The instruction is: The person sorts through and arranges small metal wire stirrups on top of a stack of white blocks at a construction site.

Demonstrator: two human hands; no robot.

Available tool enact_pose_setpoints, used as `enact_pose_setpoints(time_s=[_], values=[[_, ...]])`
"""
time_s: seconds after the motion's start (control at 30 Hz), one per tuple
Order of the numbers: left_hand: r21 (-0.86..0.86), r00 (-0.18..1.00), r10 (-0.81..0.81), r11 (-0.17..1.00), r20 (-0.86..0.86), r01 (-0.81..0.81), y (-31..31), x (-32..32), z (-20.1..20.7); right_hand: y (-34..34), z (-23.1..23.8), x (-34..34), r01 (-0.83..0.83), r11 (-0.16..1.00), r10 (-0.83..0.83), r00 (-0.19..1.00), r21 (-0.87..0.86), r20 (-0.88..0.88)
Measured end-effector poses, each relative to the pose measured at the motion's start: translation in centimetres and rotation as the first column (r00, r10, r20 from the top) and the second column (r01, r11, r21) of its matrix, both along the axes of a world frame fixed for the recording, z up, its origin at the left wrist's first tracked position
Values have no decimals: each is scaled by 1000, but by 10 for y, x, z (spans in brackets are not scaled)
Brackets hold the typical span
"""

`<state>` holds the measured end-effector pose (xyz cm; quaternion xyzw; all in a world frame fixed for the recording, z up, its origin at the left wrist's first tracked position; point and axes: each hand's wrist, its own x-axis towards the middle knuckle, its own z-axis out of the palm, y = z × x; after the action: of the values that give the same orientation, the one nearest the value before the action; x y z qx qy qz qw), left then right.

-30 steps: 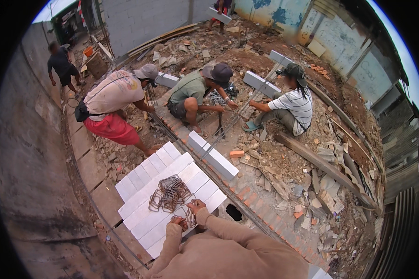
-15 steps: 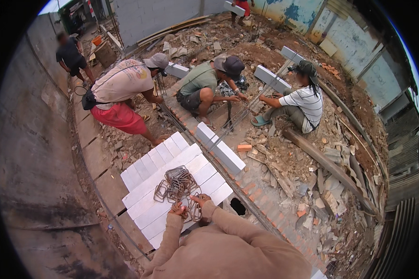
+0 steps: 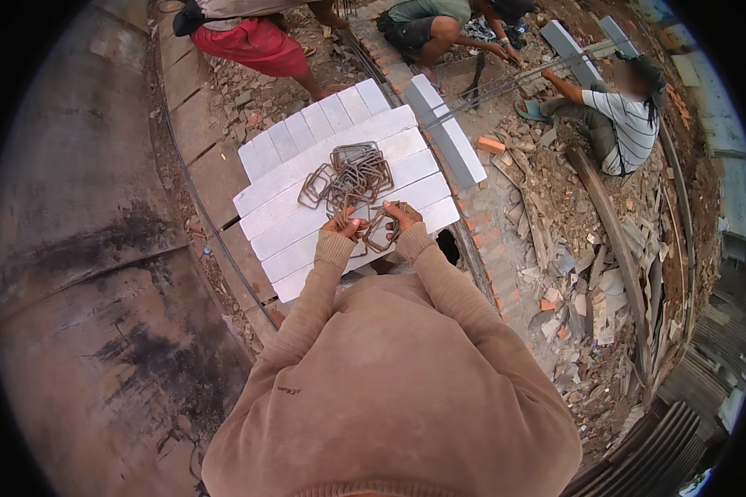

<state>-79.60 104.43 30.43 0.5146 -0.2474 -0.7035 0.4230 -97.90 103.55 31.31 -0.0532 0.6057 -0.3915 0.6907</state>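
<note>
Head view: a person in a brown long-sleeved top (image 3: 406, 373) leans over a stack of pale blocks (image 3: 286, 257), both forearms reaching forward.
Left hand (image 3: 342, 225): fingers bent and closed on the held loops (image 3: 380, 241), at their left side; the exact grip is too small to make out.
Right hand (image 3: 403, 218): thumb and fingers clamped on the same rusty metal, at its right side.
Loop pile (image 3: 356, 172): rusty, four-cornered bent-rod loops lie tangled on the block tops, just beyond the hands.
Dark hole (image 3: 448, 246): beside the stack, right of the right forearm.
Brick edging (image 3: 489, 238): an orange strip running along the right of the stack.
Long block (image 3: 449, 132): grey-white, lying past the edging, with thin rods (image 3: 518, 80) across it.
Orange brick (image 3: 490, 145): on the ground near that block, by the rubble (image 3: 547, 199).
Wooden beam (image 3: 609, 219): lies over the debris, farther right.
Co-workers: one in red shorts (image 3: 253, 47) at upper left, one crouching in dark shorts (image 3: 408, 35), one seated in a striped shirt (image 3: 630, 124).
</note>
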Motion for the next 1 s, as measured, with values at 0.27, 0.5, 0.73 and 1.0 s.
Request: enact_pose_setpoints(time_s=[0.27,0.5,0.73,1.0], values=[[-59,942,-80,993,325,104,14,0,13,5,-4,3,-2,986,6,1000,-164,25],[-97,963,-32,993,268,60,10,-2,20,3,-8,-3,72,982,-25,966,-174,258],[-69,969,1,997,248,17,2,1,22,5,25,4,11,998,-4,995,-62,104],[6,990,133,991,-45,-133,-1,-7,24,-4,21,9,87,993,-88,996,-75,-9]])
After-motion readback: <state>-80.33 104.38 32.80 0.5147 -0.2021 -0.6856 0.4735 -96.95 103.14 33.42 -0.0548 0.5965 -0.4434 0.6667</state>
